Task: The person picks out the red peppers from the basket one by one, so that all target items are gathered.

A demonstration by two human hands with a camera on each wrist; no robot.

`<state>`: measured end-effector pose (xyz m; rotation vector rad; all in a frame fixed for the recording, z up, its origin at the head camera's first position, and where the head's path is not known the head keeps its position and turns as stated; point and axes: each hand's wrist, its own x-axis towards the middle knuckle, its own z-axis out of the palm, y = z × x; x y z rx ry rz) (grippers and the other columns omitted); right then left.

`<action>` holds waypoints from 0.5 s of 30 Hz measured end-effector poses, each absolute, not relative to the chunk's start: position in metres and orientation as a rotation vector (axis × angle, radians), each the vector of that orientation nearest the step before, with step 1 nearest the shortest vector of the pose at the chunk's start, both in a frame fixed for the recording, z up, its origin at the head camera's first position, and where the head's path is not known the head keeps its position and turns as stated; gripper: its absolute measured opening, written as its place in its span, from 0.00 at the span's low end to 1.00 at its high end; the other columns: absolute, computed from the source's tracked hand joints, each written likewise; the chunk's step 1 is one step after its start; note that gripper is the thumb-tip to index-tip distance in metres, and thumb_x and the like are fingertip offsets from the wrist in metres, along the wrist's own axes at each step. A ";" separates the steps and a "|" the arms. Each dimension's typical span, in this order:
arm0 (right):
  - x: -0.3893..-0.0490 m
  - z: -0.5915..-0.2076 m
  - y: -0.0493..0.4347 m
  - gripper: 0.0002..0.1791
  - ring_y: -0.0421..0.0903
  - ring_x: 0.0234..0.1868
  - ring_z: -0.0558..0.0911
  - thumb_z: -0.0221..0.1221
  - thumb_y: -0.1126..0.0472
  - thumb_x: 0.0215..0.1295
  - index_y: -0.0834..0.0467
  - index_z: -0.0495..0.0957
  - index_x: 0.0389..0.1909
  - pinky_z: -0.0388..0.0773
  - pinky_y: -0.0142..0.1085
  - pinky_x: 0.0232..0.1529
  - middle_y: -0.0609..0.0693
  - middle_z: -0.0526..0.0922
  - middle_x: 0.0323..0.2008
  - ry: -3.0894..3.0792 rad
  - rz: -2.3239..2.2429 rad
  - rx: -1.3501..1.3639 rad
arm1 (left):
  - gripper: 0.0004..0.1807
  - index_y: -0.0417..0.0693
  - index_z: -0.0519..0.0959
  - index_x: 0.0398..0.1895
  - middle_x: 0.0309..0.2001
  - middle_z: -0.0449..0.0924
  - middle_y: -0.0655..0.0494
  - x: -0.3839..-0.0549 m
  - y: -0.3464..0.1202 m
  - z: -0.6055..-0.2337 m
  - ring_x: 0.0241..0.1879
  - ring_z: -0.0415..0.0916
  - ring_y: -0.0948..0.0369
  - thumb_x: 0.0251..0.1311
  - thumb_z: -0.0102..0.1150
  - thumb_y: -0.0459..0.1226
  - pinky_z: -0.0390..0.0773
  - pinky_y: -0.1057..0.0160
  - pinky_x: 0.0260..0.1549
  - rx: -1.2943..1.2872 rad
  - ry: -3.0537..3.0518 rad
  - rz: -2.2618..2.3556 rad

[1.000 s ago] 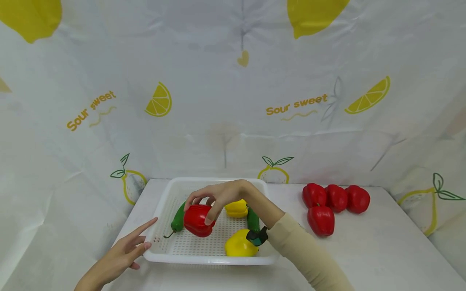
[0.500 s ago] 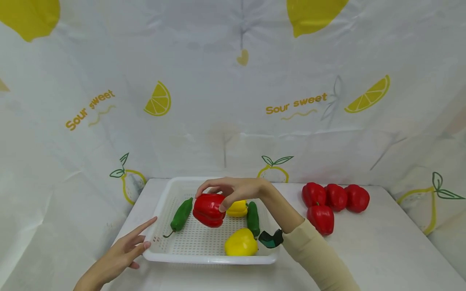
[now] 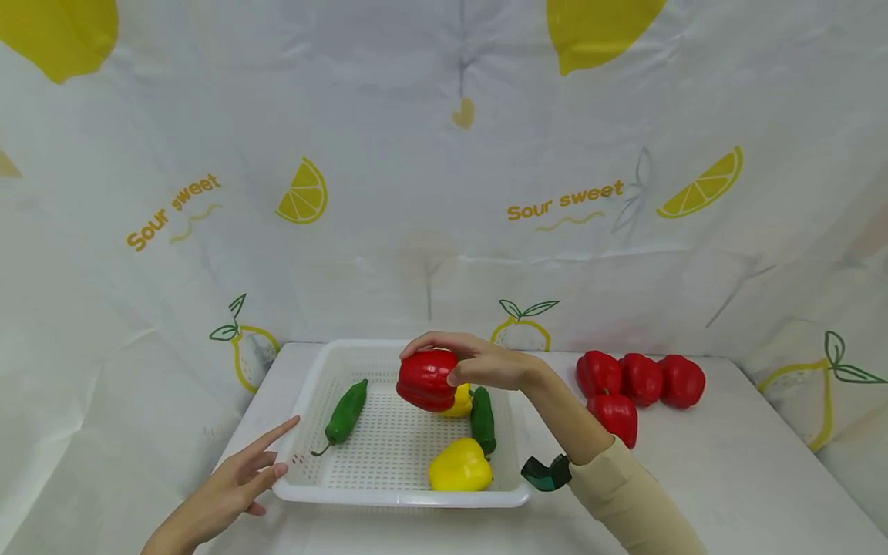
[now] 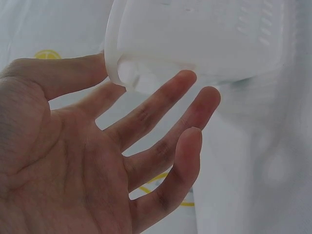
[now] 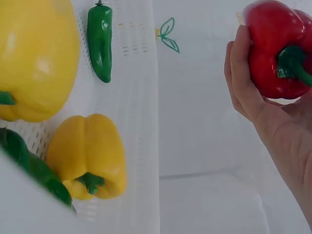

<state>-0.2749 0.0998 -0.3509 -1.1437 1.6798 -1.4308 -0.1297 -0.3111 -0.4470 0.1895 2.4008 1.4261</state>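
Note:
My right hand (image 3: 486,364) grips a red bell pepper (image 3: 426,381) from above and holds it over the back of a white basket (image 3: 402,498). The right wrist view shows its green stem pointing away from the fingers. My left hand (image 3: 225,487) touches the basket's left rim with fingers extended and spread; in the left wrist view the thumb lies at the rim (image 4: 113,44). Inside the basket are a long green pepper (image 3: 347,414) at left, another green pepper (image 3: 482,422) at right, a yellow bell pepper (image 3: 460,465) in front and a partly hidden yellow bell pepper (image 3: 458,404) behind.
Several red bell peppers (image 3: 641,379) sit grouped on the white table (image 3: 721,462), right of the basket; my right forearm partly covers the nearest one (image 3: 616,416). A lemon-print sheet (image 3: 388,193) hangs behind the table. A dark band (image 3: 546,473) shows by the right sleeve.
My right hand has lifted the red bell pepper and carried it rightward and toward the back, uncovering the left green pepper. My left hand has stayed at the rim.

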 end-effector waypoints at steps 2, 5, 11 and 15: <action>-0.274 -0.351 0.106 0.33 0.53 0.66 0.77 0.56 0.63 0.61 0.56 0.71 0.70 0.86 0.42 0.60 0.51 0.77 0.68 1.658 -1.483 -1.140 | 0.38 0.57 0.50 0.90 0.78 0.67 0.27 -0.130 -0.311 -0.447 0.50 0.76 0.77 0.84 0.50 0.45 0.85 0.56 0.36 0.187 2.397 1.427; -0.272 -0.350 0.116 0.30 0.51 0.66 0.78 0.53 0.65 0.63 0.48 0.73 0.67 0.86 0.42 0.61 0.46 0.79 0.67 1.635 -1.548 -1.145 | 0.38 0.57 0.50 0.90 0.77 0.67 0.27 -0.130 -0.312 -0.448 0.49 0.76 0.77 0.84 0.50 0.45 0.85 0.56 0.36 0.193 2.394 1.431; -0.268 -0.348 0.133 0.29 0.49 0.67 0.78 0.53 0.64 0.64 0.44 0.73 0.66 0.86 0.43 0.63 0.44 0.80 0.67 1.652 -1.609 -1.094 | 0.38 0.57 0.49 0.90 0.76 0.69 0.28 -0.130 -0.313 -0.450 0.49 0.76 0.77 0.85 0.49 0.45 0.85 0.57 0.35 0.203 2.390 1.431; -0.265 -0.346 0.142 0.29 0.50 0.66 0.78 0.53 0.64 0.64 0.43 0.74 0.66 0.88 0.44 0.60 0.44 0.79 0.66 1.653 -1.636 -1.057 | 0.38 0.56 0.49 0.90 0.77 0.68 0.27 -0.130 -0.313 -0.450 0.49 0.76 0.77 0.85 0.50 0.45 0.85 0.57 0.35 0.204 2.391 1.431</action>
